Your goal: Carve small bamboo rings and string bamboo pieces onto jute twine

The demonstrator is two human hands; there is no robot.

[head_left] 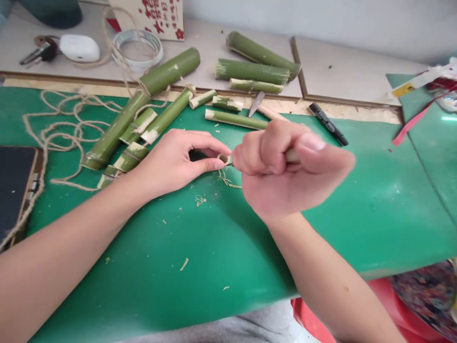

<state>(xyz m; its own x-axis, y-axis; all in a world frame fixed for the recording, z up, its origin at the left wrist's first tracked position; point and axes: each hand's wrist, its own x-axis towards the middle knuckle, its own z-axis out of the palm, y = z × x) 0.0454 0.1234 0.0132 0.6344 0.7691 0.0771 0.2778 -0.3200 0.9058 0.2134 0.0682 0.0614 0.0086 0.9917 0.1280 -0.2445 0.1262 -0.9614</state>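
Note:
My left hand (189, 155) pinches a short hollow piece of bamboo (223, 159) between thumb and fingers, its open end facing up toward me. My right hand (289, 166) is closed in a fist around a slim tool (293, 155). Only a bit of its pale handle and a dark thin tip close to the bamboo's rim show; its kind is hidden. Curled shavings (226, 178) hang and lie just below the bamboo piece. Behind my right hand, a pointed metal blade (256, 104) with a light wooden handle lies on the green mat (214, 295).
Joined bamboo tubes (117, 128) with twine (67, 124) lie at left. Several cut bamboo pieces (253, 70) rest at the back, with a black marker (328, 124) to their right. Tape roll (137, 47), earbud case (79, 47) and keys (39, 52) sit on the ledge.

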